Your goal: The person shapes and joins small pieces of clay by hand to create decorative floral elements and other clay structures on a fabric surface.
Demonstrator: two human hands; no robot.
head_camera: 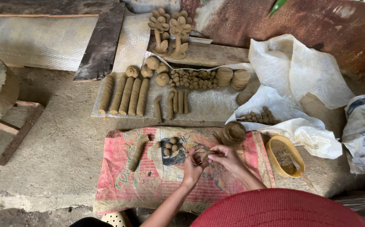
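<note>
My left hand (192, 166) and my right hand (226, 157) meet over a red printed sack (119, 180) spread on the ground. Together they pinch a small flat piece of brown clay (206, 155) between the fingertips. Just left of the hands lies a little heap of clay balls (170, 146). A clay roll (138, 152) lies further left on the sack. A stack of clay discs (233, 133) stands at the sack's far edge, just beyond my right hand.
A plastic sheet (207, 105) behind carries thick clay rolls (125, 95), thin rolls, balls and disc stacks (233, 77). Two clay flower trees (170, 31) stand on a plank. A yellow bowl (284, 156) with a stick sits right, near white bags (292, 67).
</note>
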